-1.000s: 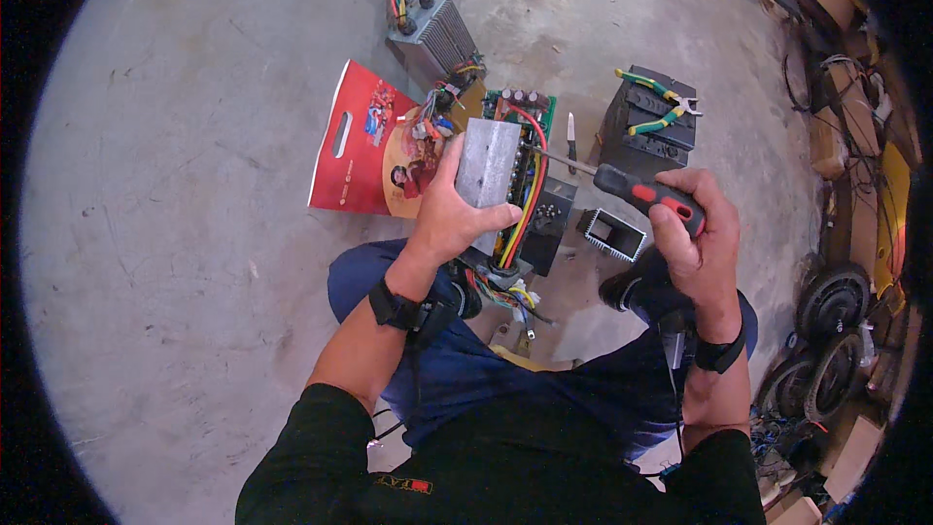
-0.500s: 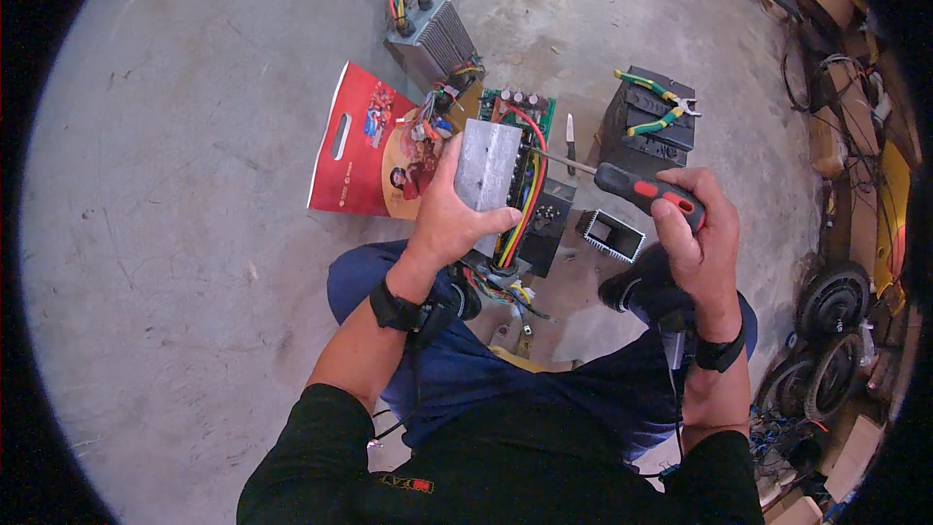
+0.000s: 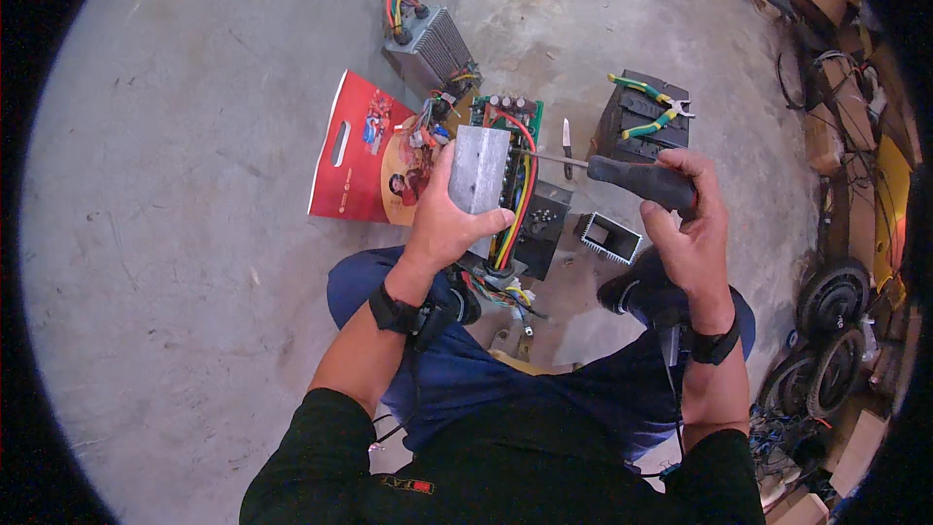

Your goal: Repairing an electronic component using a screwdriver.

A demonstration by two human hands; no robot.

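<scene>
One screwdriver (image 3: 622, 175), clamped in the right hand's (image 3: 695, 238) fingers, red handle patches now rolled from view, suggesting a turning stroke, its tip beyond the left thumb at the heatsink (image 3: 478, 170), which the left hand's (image 3: 444, 226) fingers clamp.

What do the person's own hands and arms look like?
The left hand and right hand are gloveless. A black band circles each wrist. The black sleeves are short. A thin dark cable shows beside the right forearm.
</scene>
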